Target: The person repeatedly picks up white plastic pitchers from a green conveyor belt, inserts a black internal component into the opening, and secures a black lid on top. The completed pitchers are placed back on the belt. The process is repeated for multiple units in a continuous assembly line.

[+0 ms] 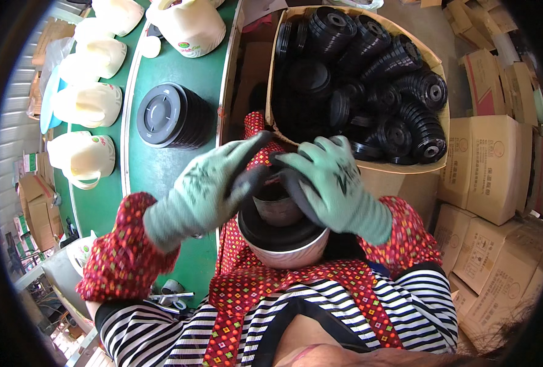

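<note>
In front of my body sits a pale, round-bodied vessel (283, 257) with a broad black ring (271, 233) on top. A grey cylinder (278, 211) rises from the middle of the ring. My left hand (213, 177), in a pale green glove with dark fingertips, is at the cylinder's upper left, thumb and fingers apart. My right hand (326, 183), gloved alike, curves over the upper right side. Its thumb lies along the cylinder or just in front of it, and its forefinger is stretched toward my left hand. The cylinder's top is partly hidden between the hands.
A stack of black discs (164, 116) stands on the green bench (179, 73) at left. Cream jugs (88, 104) line its far side. A big carton (446, 122) of stacked black discs is ahead. Brown boxes (485, 171) pile up at right; scissors (176, 303) lie near my left elbow.
</note>
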Motion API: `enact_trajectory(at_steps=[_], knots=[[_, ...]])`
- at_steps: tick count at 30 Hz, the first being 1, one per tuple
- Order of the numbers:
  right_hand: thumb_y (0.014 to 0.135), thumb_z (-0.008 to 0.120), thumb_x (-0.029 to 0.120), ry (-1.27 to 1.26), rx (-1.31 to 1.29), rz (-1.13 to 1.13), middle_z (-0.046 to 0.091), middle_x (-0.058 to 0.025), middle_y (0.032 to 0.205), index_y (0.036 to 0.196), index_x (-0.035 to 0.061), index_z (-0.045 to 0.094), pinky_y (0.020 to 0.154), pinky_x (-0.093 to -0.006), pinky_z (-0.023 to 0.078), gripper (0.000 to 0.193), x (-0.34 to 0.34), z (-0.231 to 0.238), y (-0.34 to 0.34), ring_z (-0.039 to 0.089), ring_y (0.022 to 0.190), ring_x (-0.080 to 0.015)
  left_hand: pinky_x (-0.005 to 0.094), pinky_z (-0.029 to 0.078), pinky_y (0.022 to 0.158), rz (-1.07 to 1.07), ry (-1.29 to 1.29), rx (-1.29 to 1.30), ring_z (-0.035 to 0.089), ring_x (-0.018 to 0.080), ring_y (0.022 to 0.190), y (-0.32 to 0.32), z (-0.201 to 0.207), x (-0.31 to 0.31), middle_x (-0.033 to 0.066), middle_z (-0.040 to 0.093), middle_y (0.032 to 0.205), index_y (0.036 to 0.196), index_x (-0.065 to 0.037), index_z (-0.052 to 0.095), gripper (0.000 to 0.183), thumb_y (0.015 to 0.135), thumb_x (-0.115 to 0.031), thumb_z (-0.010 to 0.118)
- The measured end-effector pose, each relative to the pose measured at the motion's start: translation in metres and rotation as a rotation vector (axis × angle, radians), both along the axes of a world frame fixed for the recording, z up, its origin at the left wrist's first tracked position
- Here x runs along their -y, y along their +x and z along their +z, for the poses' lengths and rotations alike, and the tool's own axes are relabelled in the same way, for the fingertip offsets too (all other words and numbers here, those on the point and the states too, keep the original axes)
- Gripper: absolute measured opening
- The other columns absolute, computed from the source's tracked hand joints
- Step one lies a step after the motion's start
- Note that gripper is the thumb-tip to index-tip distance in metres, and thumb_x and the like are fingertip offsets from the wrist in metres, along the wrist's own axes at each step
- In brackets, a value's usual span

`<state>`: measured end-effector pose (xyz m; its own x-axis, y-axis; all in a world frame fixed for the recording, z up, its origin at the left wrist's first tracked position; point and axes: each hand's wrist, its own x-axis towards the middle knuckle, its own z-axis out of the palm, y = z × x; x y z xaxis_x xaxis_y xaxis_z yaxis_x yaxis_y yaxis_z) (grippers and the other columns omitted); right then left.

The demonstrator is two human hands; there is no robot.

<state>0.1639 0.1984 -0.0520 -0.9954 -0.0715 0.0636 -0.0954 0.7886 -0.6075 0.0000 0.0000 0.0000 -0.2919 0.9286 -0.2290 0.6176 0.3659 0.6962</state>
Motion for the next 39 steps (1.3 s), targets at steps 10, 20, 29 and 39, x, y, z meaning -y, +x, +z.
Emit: enact_trajectory(at_steps=[10,20,29,39], knots=[[0.092,0.065,0.047,0.489,0.17,-0.016,0.061,-0.0204,0.116,0.136,0.0057,0.063,0.086,-0.0522,0.044,0.061,0.037,0.071,0.005,0.056,0.095,-0.0324,0.0421,0.059,0.081,-0.032,0.493,0.175,0.074,0.0384,0.089,-0.043,-0.131,-0.034,0.0232,0.075,0.098,0.119,0.003,0.071,0.031,0.098,-0.016,0.058],[0.073,0.086,0.051,0.015,-0.141,0.068,0.06,-0.0191,0.132,0.128,0.0056,0.067,0.107,-0.0541,0.042,0.074,0.031,0.024,0.035,0.057,0.123,-0.0393,0.0402,0.054,0.064,0.442,0.22,-0.264,0.07,0.035,0.071,-0.046,-0.093,0.118,0.0162,0.072,0.083,0.107,-0.011,0.077,0.022,0.093,-0.027,0.075],[0.067,0.089,0.013,-0.302,-0.298,-0.164,0.062,-0.0122,0.097,0.1,0.0002,0.074,0.081,-0.0367,0.052,0.038,0.036,0.017,0.029,0.064,0.091,-0.0286,0.0416,0.055,0.07,0.82,-0.202,-0.435,0.07,0.0329,0.074,0.004,-0.184,0.278,0.013,0.072,0.085,0.11,-0.016,0.076,0.024,0.09,-0.029,0.075],[0.108,0.04,0.061,-1.687,0.324,-0.344,0.07,-0.0137,0.13,0.136,0.0019,0.063,0.107,-0.0401,0.05,0.069,0.121,-0.026,-0.031,0.066,0.119,-0.0236,0.0414,0.044,0.114,0.545,0.682,0.316,0.055,0.0264,0.134,0.12,-0.051,0.244,0.0151,0.059,0.144,0.142,-0.004,0.055,0.065,0.087,-0.021,0.085]])
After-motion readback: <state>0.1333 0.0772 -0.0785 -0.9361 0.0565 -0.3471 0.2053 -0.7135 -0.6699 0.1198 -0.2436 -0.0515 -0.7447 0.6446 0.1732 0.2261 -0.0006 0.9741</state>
